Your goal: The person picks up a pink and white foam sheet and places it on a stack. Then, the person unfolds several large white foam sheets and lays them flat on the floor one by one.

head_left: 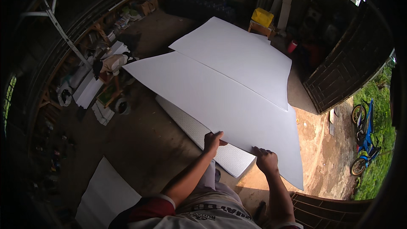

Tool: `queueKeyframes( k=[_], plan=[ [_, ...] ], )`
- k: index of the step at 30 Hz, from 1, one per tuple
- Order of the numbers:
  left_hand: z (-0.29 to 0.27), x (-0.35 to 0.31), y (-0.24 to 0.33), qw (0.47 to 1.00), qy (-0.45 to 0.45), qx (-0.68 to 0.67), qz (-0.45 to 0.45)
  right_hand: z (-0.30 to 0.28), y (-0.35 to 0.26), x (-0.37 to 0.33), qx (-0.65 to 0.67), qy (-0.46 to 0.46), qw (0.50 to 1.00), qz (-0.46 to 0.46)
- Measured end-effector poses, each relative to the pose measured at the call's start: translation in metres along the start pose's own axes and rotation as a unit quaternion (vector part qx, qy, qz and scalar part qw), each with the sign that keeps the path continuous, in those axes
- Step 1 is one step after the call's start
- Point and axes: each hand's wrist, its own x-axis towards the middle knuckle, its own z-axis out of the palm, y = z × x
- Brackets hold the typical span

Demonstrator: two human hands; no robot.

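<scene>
A large smooth white sheet [203, 89] slopes away in front of me, its near edge raised off what lies below. My left hand [214, 141] grips that near edge, thumb on top and the other fingers beneath. Farther right along the same edge, my right hand [266, 161] is closed on it, with its fingertips partly hidden. Another white sheet [237, 55] lies beyond, meeting or overlapping the first along a long seam; which one is on top I cannot tell. Under the held edge shows a textured, silvery-white sheet [237, 161], mostly covered.
At lower left a pale panel [108, 191] lies on the floor. White offcuts [89, 88] and a bucket [122, 106] stand along the left. A yellow container [262, 17] sits at the back. To the right are a dark door [349, 55] and a blue motorbike [366, 138] outside.
</scene>
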Motion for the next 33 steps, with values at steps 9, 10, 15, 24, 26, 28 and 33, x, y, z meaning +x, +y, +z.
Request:
queueKeyframes(
  k=[9, 10, 15, 24, 26, 28, 33],
  plan=[
    [-0.080, -0.093, 0.030, 0.996, -0.062, 0.042, -0.054, -0.040, -0.100, -0.074, -0.007, -0.082, 0.996, -0.044],
    [-0.091, -0.093, 0.040, 0.987, -0.086, 0.072, -0.111, -0.031, -0.116, -0.082, -0.008, -0.090, 0.995, -0.032],
    [-0.161, -0.082, 0.031, 0.966, -0.102, 0.135, -0.195, -0.018, -0.178, -0.083, 0.014, -0.112, 0.994, 0.005],
    [-0.196, -0.138, 0.002, 0.982, -0.117, 0.083, -0.120, -0.032, -0.216, -0.138, 0.002, -0.097, 0.994, 0.042],
    [-0.195, -0.145, -0.004, 0.982, -0.121, 0.088, -0.116, -0.032, -0.216, -0.148, 0.019, -0.086, 0.995, 0.052],
    [-0.192, -0.152, -0.009, 0.983, -0.113, 0.091, -0.112, -0.030, -0.215, -0.157, 0.037, -0.068, 0.996, 0.055],
    [-0.193, -0.168, -0.038, 0.986, -0.081, 0.098, -0.108, -0.028, -0.201, -0.176, 0.048, -0.110, 0.992, 0.038]
  ],
)
